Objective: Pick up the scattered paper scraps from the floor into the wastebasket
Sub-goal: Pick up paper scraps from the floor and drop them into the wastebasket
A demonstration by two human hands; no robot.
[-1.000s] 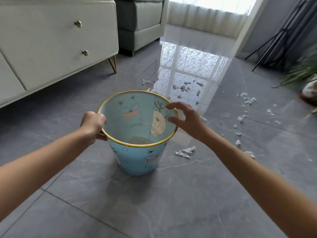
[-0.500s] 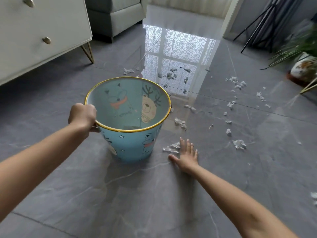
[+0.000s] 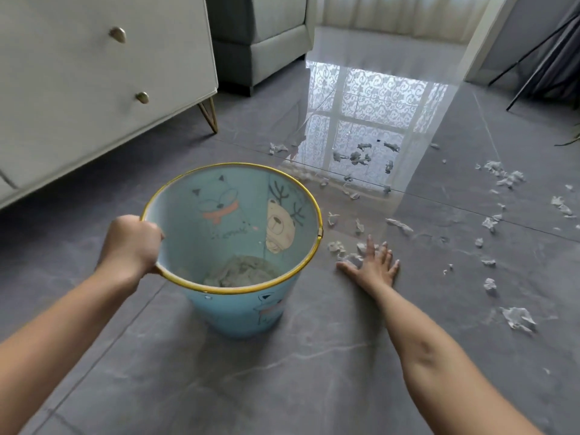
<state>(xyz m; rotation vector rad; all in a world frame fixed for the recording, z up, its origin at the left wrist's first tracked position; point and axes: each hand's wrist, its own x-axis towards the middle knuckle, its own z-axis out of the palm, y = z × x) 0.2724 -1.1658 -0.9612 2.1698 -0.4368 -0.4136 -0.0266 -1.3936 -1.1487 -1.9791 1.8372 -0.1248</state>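
A light blue wastebasket (image 3: 238,312) with a gold rim and cartoon animals stands on the grey tiled floor, with crumpled paper lying in its bottom. My left hand (image 3: 131,246) grips its rim on the left side. My right hand (image 3: 373,265) lies flat on the floor just right of the basket, fingers spread and touching a few white paper scraps (image 3: 337,248). Several more scraps are scattered beyond it and to the right, among them a larger crumpled piece (image 3: 518,318) and a cluster (image 3: 505,175) farther off.
A white drawer cabinet (image 3: 94,89) on gold legs stands at the left. A grey sofa (image 3: 260,36) sits behind it. Black tripod legs (image 3: 533,67) stand at the far right, and a bright window reflection (image 3: 370,120) covers the floor ahead.
My right hand left the basket rim, dropped to the floor beside the basket and now lies flat against the scraps. The view has shifted a little; my left hand keeps its grip on the rim.
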